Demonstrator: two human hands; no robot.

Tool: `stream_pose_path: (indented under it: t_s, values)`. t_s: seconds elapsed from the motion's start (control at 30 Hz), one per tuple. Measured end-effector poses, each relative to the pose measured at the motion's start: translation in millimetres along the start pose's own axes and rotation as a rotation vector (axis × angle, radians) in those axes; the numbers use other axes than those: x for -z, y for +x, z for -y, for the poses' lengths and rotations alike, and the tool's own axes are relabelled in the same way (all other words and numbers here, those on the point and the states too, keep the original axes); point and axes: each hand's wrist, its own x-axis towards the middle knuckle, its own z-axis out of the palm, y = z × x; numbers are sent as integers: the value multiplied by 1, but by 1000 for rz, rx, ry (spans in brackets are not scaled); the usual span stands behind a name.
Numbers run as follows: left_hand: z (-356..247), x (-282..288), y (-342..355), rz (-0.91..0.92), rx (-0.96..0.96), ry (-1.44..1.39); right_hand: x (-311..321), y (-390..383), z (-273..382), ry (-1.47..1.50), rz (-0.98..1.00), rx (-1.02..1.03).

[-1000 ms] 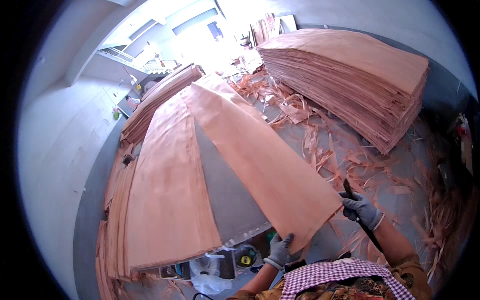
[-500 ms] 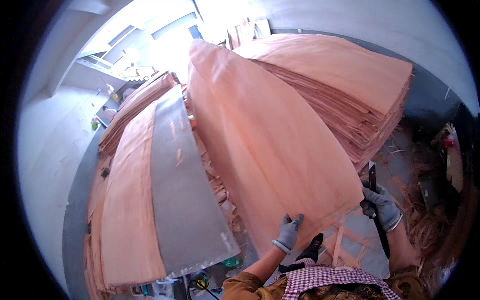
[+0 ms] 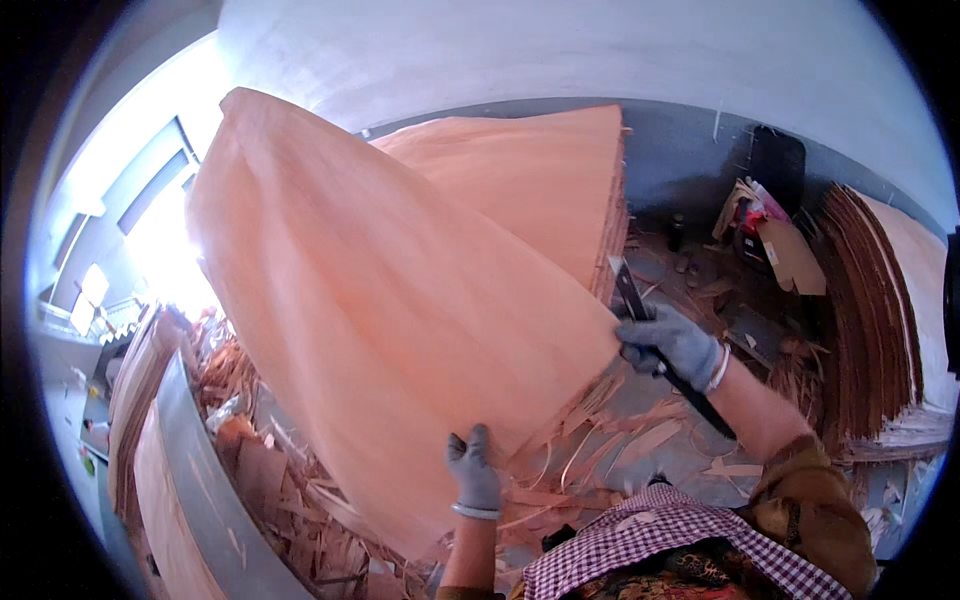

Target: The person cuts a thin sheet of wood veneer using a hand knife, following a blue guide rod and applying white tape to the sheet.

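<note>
A large, thin, pinkish-orange wood veneer sheet (image 3: 390, 300) hangs in front of me, bowed and rippled, its far end raised. My left hand (image 3: 474, 472), in a grey glove, pinches the sheet's near edge, thumb and fingers showing on its face. At the sheet's right corner is my right hand (image 3: 672, 345), also gloved in grey. Its fingers close around a long black knife (image 3: 700, 400) with a pale tip and hold the corner too. The knife slants down along my forearm. My right fingertips are partly hidden.
Behind the sheet stands a tall veneer stack (image 3: 540, 150). Another stack (image 3: 870, 320) is at the far right, near a cardboard piece (image 3: 790, 255). At left is a grey-topped panel (image 3: 215, 490). Veneer scraps (image 3: 320, 500) litter the floor.
My view has turned to the right. The sheet has swung with both hands away from the grey panel, toward the stack behind it. Both hands keep their hold.
</note>
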Motion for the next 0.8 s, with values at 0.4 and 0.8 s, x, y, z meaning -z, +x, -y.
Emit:
stream_pose_path:
  t_s: [0.4,0.8]
  values:
    - [7,-242,178,71,-236,147,216,220,149,-159,-21,137]
    - [98,-372,304,97,-137,300,362,375,194,-332,-47,129]
